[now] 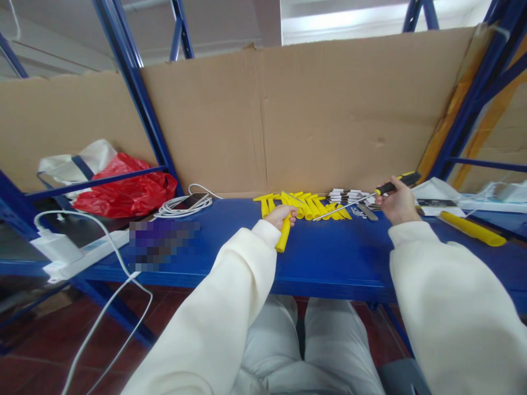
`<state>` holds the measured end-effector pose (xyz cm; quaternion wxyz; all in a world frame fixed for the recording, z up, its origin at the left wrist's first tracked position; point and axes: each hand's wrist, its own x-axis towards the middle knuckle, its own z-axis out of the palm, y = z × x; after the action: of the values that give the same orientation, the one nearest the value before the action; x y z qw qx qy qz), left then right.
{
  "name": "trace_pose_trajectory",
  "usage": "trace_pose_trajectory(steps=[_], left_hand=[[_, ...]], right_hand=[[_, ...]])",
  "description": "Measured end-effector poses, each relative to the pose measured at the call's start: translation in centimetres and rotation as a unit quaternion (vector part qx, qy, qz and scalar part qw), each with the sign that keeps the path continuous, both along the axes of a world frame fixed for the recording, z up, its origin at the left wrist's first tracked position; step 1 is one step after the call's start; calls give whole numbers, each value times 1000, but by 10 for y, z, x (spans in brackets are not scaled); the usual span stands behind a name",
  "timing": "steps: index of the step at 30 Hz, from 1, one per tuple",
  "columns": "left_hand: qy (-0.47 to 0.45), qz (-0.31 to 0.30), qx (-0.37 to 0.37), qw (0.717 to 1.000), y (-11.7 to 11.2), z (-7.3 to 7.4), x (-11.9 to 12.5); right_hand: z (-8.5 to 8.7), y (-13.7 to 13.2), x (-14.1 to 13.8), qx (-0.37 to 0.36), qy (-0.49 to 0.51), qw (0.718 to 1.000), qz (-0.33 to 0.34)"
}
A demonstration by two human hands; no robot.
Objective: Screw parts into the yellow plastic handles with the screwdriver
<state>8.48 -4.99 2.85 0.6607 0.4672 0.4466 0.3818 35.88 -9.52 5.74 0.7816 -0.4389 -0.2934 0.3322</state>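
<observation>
My left hand (280,214) is closed around a yellow tube-shaped piece (282,238), whose lower end sticks out below the fingers over the blue shelf top (329,258). In my right hand (397,203) is a long screwdriver (386,188) with a black and yellow handle. Its thin metal shaft slants down to the left, with the tip apart from my left hand. Behind and between the hands lies a row of similar yellow pieces (310,208), partly hidden by my left hand. Small white and black packs (346,196) and a flat grey strip (367,212) lie close to the screwdriver shaft.
At the left are a red plastic bag (127,186), a coiled white cable (181,207) with a phone, and a white power strip (88,258). A larger yellow object (473,229) lies at the right. Cardboard (321,115) and blue posts (140,104) bound the shelf.
</observation>
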Motion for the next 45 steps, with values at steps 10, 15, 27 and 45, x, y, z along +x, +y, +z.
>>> trace_pose_trajectory(steps=[10, 15, 27, 45], left_hand=[[7, -12, -34, 999, 6, -2, -1], [14, -24, -39, 999, 5, -2, 0], [20, -43, -41, 998, 3, 0, 0], [38, -18, -14, 999, 3, -1, 0]], right_hand=[[-10, 10, 5, 14, 33, 999, 5], [-10, 10, 4, 22, 69, 997, -5], [-12, 15, 7, 17, 44, 999, -14], [-8, 8, 3, 26, 38, 999, 23]])
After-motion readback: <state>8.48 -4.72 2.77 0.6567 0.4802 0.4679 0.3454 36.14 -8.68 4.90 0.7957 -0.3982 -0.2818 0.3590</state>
